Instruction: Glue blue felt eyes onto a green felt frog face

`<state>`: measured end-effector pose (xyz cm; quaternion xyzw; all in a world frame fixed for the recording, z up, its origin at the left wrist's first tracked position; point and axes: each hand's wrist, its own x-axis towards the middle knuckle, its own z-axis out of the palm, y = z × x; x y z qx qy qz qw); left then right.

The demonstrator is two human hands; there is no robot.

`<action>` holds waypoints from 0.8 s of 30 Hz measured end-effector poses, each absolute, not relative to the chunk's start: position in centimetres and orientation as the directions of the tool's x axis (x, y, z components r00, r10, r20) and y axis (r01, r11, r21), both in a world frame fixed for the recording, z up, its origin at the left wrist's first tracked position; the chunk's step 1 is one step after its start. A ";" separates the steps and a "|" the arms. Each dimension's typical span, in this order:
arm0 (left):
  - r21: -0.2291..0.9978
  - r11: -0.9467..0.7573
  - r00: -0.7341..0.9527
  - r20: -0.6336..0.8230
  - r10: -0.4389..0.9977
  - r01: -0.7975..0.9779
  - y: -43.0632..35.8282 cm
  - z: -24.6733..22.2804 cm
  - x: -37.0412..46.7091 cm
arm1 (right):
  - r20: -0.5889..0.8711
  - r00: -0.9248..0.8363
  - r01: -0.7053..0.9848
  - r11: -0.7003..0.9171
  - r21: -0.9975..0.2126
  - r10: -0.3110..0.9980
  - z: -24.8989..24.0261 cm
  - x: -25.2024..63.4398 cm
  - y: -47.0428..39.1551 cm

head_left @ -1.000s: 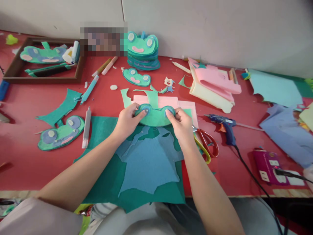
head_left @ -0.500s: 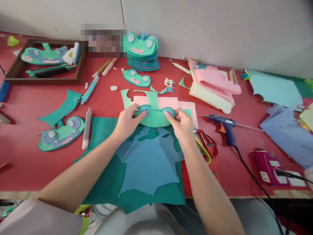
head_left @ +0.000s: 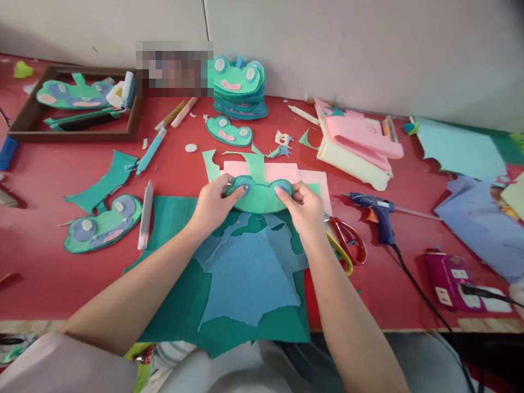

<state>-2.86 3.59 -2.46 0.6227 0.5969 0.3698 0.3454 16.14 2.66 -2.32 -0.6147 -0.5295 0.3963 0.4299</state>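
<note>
Both my hands pinch a green felt frog face (head_left: 262, 199) by its two eye bumps. My left hand (head_left: 216, 202) grips the left bump, thumb on the blue eye circle. On the right bump, my right hand (head_left: 305, 210) presses its thumb over the other blue circle. No mouth piece shows on this face. Below it lies a blue felt sheet (head_left: 254, 273) with cut, jagged edges, on top of a dark green felt sheet (head_left: 172, 305). Pale pink felt (head_left: 278, 166) and a light green scrap (head_left: 256, 164) lie just behind the face.
Red-and-yellow-handled scissors (head_left: 347, 245) lie right of my right hand. Farther right are a blue glue gun (head_left: 376, 210) with its cord and a purple power strip (head_left: 446, 278). Finished frog faces are stacked (head_left: 239, 87) at the back. A brown tray (head_left: 73, 135) stands back left.
</note>
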 end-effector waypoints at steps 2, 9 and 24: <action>0.869 -0.049 0.011 0.050 0.999 0.492 3.6 -2.4 -2.8 | -0.026 0.120 0.302 -0.061 -0.951 0.992 -2.4 16.1 2.7; 0.869 -0.050 0.020 0.046 0.999 0.492 3.6 -2.2 -2.8 | 0.031 0.131 0.271 -0.006 -0.963 0.991 -3.2 16.1 2.7; 0.908 -0.095 0.063 0.076 0.995 0.408 3.8 -2.0 -2.8 | 0.112 0.214 0.280 0.049 -0.959 0.970 -3.7 16.3 3.2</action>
